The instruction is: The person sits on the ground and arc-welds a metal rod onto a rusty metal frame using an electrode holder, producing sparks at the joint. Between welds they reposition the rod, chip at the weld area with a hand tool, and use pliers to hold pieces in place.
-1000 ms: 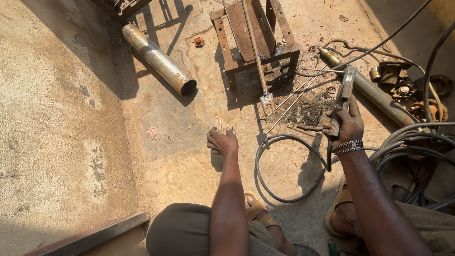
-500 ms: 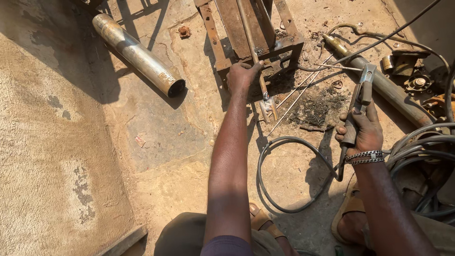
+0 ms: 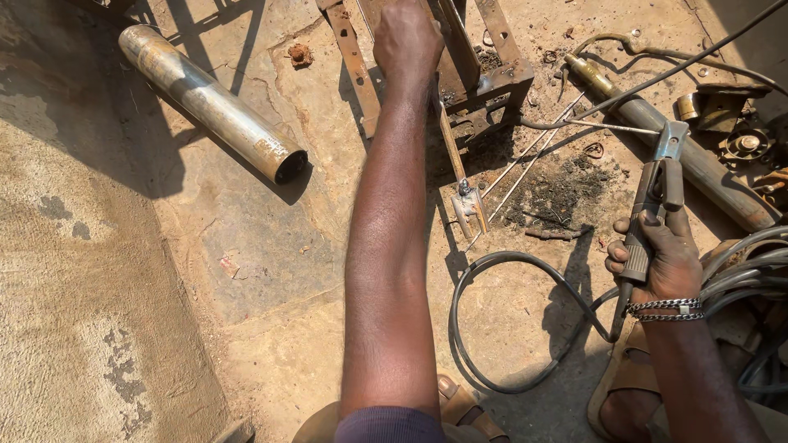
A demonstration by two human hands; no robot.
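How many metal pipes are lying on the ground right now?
2. A long grey steel pipe lies at upper left on the concrete. A rusty brown pipe lies at right, beyond the right hand holding the welding electrode holder. Clutter at right may hide more.

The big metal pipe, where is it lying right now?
In the head view the metal pipe lies slantwise on the concrete floor at upper left, left of the person's outstretched left hand and the rusty metal frame, touching neither.
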